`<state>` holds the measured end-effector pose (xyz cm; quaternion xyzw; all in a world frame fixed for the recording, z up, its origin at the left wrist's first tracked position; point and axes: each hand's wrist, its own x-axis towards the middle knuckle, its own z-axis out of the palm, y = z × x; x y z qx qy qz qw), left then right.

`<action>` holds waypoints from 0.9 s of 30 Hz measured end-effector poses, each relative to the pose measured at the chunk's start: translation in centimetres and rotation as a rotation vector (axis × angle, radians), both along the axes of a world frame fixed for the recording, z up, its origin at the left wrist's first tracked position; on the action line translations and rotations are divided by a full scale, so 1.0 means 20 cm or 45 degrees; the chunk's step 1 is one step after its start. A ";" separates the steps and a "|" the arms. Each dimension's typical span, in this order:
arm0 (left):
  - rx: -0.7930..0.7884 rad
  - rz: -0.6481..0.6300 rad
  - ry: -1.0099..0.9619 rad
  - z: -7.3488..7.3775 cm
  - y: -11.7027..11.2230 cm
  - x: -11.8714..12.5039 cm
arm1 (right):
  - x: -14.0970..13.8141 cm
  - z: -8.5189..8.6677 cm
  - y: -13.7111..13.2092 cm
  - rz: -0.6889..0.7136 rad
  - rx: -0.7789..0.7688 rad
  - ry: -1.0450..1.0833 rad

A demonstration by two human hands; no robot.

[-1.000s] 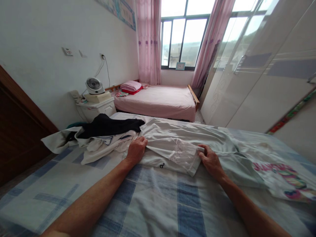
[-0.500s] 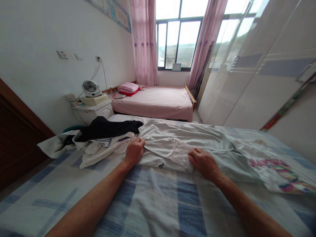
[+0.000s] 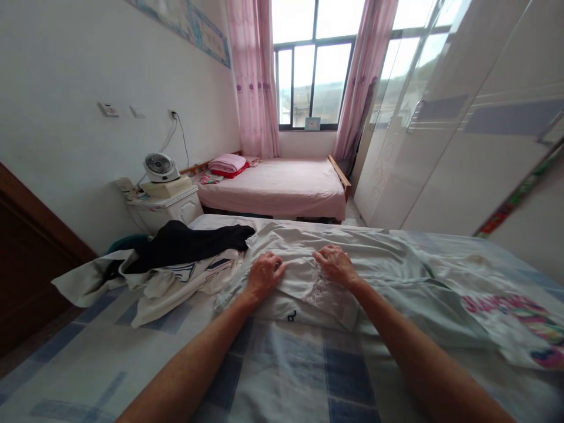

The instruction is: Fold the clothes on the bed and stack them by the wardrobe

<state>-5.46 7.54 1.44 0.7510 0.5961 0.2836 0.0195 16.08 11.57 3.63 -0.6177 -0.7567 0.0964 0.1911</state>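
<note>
One pale garment point(image 3: 297, 273) lies wrinkled on the blue-checked sheet point(image 3: 282, 382). Left hand point(image 3: 265, 273) and right hand point(image 3: 335, 262) rest on it, fingers bent; whether they pinch cloth, I cannot tell. Light, even outward tension should flatten creases without straining the lace point(image 3: 324, 292). Black clothing point(image 3: 189, 245) lies left; a printed shirt point(image 3: 520, 320), right.

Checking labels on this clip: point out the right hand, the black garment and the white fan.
Right hand point(image 3: 337, 265): head view, back of the hand.
Black garment point(image 3: 187, 247): head view, middle of its dark cloth.
White fan point(image 3: 159, 167): head view, its round grille.
</note>
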 end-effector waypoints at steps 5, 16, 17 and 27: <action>0.015 0.009 -0.063 -0.05 0.00 -0.01 | -0.03 -0.12 0.04 -0.008 0.051 0.114; 0.042 0.045 -0.020 -0.01 0.01 -0.04 | 0.18 -0.08 0.14 -0.161 0.115 0.261; 0.051 0.039 0.008 0.02 0.02 -0.05 | 0.23 -0.06 0.15 -0.163 0.113 0.230; -0.209 0.286 0.350 0.13 0.54 -0.24 | 0.81 -0.02 0.39 -0.406 0.183 -0.378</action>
